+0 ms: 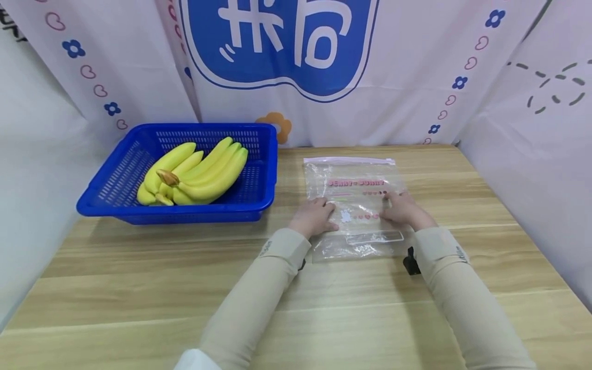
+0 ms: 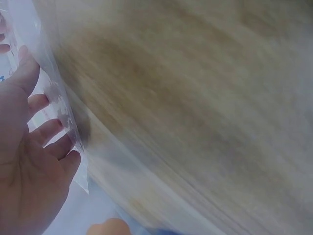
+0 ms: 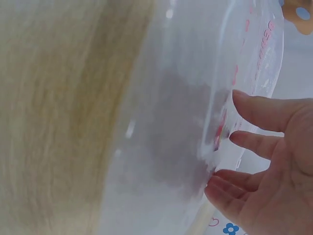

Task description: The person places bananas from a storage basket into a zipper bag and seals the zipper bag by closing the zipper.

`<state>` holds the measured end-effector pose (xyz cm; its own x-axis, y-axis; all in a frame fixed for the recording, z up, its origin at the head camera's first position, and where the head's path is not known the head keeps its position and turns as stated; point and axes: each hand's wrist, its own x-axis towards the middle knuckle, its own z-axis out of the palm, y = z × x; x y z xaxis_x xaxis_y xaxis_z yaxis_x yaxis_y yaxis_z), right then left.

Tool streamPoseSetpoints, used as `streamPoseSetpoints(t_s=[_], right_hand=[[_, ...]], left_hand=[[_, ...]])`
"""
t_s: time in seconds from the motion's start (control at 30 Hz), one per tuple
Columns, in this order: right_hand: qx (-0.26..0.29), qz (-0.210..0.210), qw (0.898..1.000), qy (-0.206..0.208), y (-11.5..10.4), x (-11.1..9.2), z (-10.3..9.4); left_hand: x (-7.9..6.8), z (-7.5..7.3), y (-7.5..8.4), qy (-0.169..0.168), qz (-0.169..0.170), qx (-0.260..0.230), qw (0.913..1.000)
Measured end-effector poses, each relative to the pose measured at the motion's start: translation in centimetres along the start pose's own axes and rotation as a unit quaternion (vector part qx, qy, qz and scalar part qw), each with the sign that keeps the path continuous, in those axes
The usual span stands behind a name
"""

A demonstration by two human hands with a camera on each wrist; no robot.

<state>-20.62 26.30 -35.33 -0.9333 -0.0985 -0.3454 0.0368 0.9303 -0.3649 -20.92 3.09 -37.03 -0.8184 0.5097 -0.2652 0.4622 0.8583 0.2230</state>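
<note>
A clear plastic zipper bag [image 1: 358, 203] with pink lettering and small printed hearts lies flat on the wooden table, its pale purple slider strip toward the back. On its left side rests my left hand [image 1: 314, 217]; in the left wrist view the slightly bent fingers [image 2: 48, 131] touch the film near the bag's edge. My right hand [image 1: 401, 209] touches the right part of the bag. In the right wrist view its thumb and fingers [image 3: 254, 144] are spread, tips against the printed plastic [image 3: 171, 122]. Neither hand pinches the film.
Left of the bag stands a blue plastic basket [image 1: 268, 192] holding a bunch of yellow bananas [image 1: 208, 174]. The wooden table [image 1: 162, 288] ends at a printed white cloth [image 1: 407, 113] behind. White cloth also hangs on both sides.
</note>
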Motion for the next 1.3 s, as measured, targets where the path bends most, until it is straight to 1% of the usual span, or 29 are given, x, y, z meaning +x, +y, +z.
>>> streamPoseSetpoints(t_s=[0.17, 0.4, 0.5, 0.67, 0.9, 1.0, 1.1, 1.23, 1.3], right_hand=[[-0.010, -0.016, 1.000, 0.006, 0.0, -0.1, -0.1], [-0.023, -0.032, 0.999, 0.012, -0.1, -0.1, -0.1], [-0.024, -0.032, 0.999, 0.016, -0.1, 0.1, 0.0], [-0.022, -0.022, 0.999, 0.017, -0.1, 0.4, 0.4], [-0.023, -0.013, 0.999, 0.037, -0.4, 0.7, 0.8], [-0.012, 0.002, 0.999, 0.038, -0.5, 0.7, 1.1], [-0.015, 0.011, 0.999, 0.039, -0.4, 0.6, 1.3], [-0.037, 0.000, 0.998, 0.055, -0.3, 0.8, 1.3], [-0.033, -0.001, 0.998, 0.056, -0.4, 0.9, 1.2]], left_hand=[[0.1, 0.2, 0.1, 0.002, -0.001, -0.008, 1.0000], [0.1, 0.1, 0.3, 0.002, -0.004, -0.003, 1.0000], [0.2, 0.2, 0.3, 0.003, -0.005, 0.003, 1.0000], [0.2, 0.4, 0.6, 0.007, -0.014, 0.018, 0.9997], [-0.2, 0.4, 1.3, 0.017, -0.037, 0.052, 0.9978], [-0.3, 0.6, 1.7, 0.015, -0.045, 0.071, 0.9963], [-0.4, 0.8, 2.1, 0.010, -0.054, 0.089, 0.9945], [-0.4, 1.0, 2.7, 0.018, -0.074, 0.118, 0.9901], [-0.4, 1.0, 2.9, 0.026, -0.083, 0.129, 0.9878]])
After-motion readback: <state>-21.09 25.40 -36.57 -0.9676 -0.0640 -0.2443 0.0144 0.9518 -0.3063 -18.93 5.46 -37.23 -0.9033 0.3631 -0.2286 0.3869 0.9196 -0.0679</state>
